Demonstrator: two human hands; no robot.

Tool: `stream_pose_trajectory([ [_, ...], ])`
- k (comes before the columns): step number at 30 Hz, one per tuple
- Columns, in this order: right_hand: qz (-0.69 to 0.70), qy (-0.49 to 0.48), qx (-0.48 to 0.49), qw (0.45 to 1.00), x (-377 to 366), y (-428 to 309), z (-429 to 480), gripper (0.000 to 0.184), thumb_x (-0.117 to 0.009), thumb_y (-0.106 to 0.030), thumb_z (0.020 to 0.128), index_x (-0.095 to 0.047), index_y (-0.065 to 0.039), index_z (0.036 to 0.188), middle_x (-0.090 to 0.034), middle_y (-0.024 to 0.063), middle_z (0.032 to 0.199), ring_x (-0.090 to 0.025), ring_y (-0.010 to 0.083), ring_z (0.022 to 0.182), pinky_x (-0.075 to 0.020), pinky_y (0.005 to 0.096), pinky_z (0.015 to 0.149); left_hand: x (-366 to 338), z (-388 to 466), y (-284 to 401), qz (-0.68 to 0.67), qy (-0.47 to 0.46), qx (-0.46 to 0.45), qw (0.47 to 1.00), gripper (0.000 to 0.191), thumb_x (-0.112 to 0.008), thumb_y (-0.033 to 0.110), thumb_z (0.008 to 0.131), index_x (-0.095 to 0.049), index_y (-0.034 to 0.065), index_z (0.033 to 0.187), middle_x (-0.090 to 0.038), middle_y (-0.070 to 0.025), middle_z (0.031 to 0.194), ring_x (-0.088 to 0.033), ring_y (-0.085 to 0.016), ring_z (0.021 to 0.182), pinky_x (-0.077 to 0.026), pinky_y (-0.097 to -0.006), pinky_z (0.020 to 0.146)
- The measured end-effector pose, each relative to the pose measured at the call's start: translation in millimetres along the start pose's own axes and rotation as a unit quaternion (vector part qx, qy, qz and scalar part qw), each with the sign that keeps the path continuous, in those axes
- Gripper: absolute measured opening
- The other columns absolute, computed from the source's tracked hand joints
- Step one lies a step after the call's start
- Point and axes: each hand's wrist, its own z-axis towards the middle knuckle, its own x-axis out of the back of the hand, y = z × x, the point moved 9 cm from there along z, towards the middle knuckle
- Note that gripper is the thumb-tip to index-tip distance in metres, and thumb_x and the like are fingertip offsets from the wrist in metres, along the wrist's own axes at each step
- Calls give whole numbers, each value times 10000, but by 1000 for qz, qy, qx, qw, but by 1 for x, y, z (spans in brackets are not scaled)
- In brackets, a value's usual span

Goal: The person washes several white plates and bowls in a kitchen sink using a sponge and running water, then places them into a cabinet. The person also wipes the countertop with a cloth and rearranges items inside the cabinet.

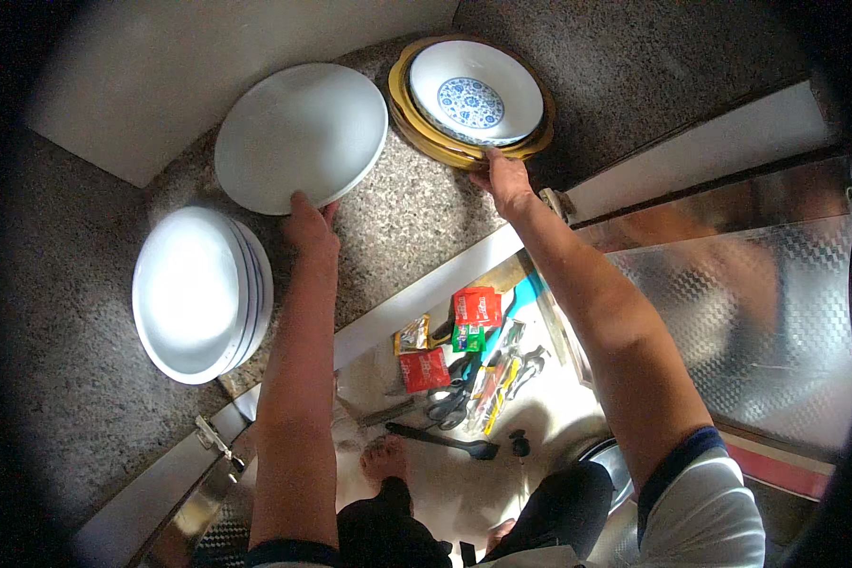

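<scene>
My left hand (311, 226) grips the near rim of a white round plate (301, 135), thumb on top and fingers under the edge. The plate is tilted, and I cannot tell whether more plates lie beneath it. My right hand (504, 181) holds the near rim of a stack of amber-yellow dishes (399, 89) with wavy edges. Nested in that stack sits a white bowl (532, 92) with a blue floral medallion in its centre. To the left of my left hand stands a stack of white bowls or deep plates (191, 298). All rest on or just above a speckled stone shelf (397, 206).
Below the shelf's white front edge (426, 284), the floor holds red sachets (477, 307), a green sachet (468, 338), a black spoon (443, 440) and other utensils. An open cabinet door with a textured metallic face (738, 305) stands at the right. Hinges (216, 441) jut out at the left.
</scene>
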Motion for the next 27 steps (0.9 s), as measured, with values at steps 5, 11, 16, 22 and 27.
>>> stream_pose_trajectory([
  [5, 39, 23, -12, 999, -14, -6, 8, 333, -513, -195, 999, -544, 53, 1219, -614, 155, 1176, -631, 252, 1034, -600, 361, 815, -5, 6, 12, 139, -58, -95, 984, 542, -561, 261, 995, -412, -110, 1362, -552, -217, 1304, -624, -321, 1091, -624, -421, 821],
  [11, 33, 18, -6, 999, -49, -22, 28, 313, -521, -180, 999, -535, 55, 1205, -601, 162, 1180, -641, 265, 1007, -612, 374, 783, -6, -4, 15, 105, 10, -31, 994, 526, -509, 276, 1014, -447, -128, 1346, -523, -238, 1359, -626, -329, 1116, -598, -412, 889],
  [16, 58, 14, -17, 998, -61, -21, 44, 353, -508, -173, 1003, -489, 52, 1275, -548, 176, 1271, -610, 293, 1090, -617, 393, 802, -25, -13, 35, 105, -5, -39, 994, 517, -501, 266, 1009, -456, -129, 1341, -527, -249, 1352, -629, -342, 1111, -592, -430, 900],
  [22, -13, -38, 2, 999, -80, -20, 73, 337, -447, -141, 1020, -471, 41, 1303, -524, 165, 1300, -568, 314, 1135, -582, 456, 893, -23, -3, 32, 104, 21, -53, 993, 566, -533, 299, 991, -438, -120, 1359, -548, -239, 1324, -630, -340, 1108, -596, -386, 870],
  [27, 26, -120, -17, 992, -81, -27, 67, 338, -425, -208, 1045, -480, 22, 1287, -548, 160, 1261, -589, 313, 1104, -576, 461, 877, -25, -5, 35, 153, -33, -39, 987, 654, -587, 405, 961, -438, -79, 1376, -592, -188, 1234, -634, -288, 1053, -569, -369, 873],
])
